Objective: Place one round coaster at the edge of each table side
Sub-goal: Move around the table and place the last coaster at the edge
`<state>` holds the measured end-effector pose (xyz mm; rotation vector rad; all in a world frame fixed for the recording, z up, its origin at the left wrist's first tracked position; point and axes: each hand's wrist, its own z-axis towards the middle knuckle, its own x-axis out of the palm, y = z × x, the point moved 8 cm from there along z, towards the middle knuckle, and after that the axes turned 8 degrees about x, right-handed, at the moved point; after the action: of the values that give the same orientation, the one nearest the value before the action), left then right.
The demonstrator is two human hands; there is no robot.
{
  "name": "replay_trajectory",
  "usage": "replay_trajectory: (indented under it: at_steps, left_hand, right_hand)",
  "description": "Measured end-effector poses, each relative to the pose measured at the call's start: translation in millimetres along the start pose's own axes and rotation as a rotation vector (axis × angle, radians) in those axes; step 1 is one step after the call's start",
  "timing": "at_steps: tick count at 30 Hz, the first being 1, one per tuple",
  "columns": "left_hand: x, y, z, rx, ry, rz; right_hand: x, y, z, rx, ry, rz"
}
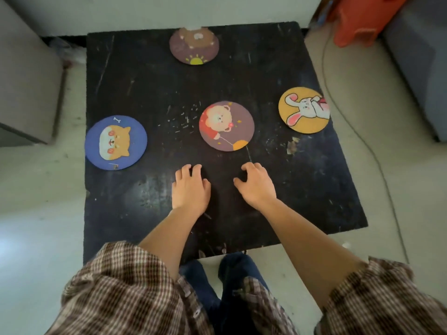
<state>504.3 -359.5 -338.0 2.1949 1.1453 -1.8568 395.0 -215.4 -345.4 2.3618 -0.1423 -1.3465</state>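
A person in a brown checked shirt leans over a scuffed black square desk, both bare hands resting on its near half. The left hand and the right hand lie close together, fingers loosely curled, each grip empty and touching only the desk top. Just beyond the fingertips sits a round purple coaster printed with a bear holding a balloon, near the desk's middle rather than at any side. The near edge looks bare, so this piece appears to be the one left to place there.

At the left edge lies a round blue coaster with a sleeping orange dog; at the right, a round yellow coaster with a white rabbit, its rim seemingly just past the edge, though the wide lens makes that hard to judge. Farthest off, a round brown coaster with a small yellow sun lies at the far edge.

A careless sweep of the right arm could knock the rabbit piece to the floor. Between hands and near edge the dark surface is open.
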Motion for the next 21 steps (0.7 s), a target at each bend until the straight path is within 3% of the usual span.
replay_trajectory:
  at_steps: [14,21]
  left_hand:
    - [4,-33,41,-0.174,-0.097,-0.061]
    - [-10,-32,81,-0.134,-0.147,-0.051]
  right_hand:
    - [-47,3,76,-0.082,0.031,-0.015]
    - [-59,12,104,-0.057,0.034,-0.053]
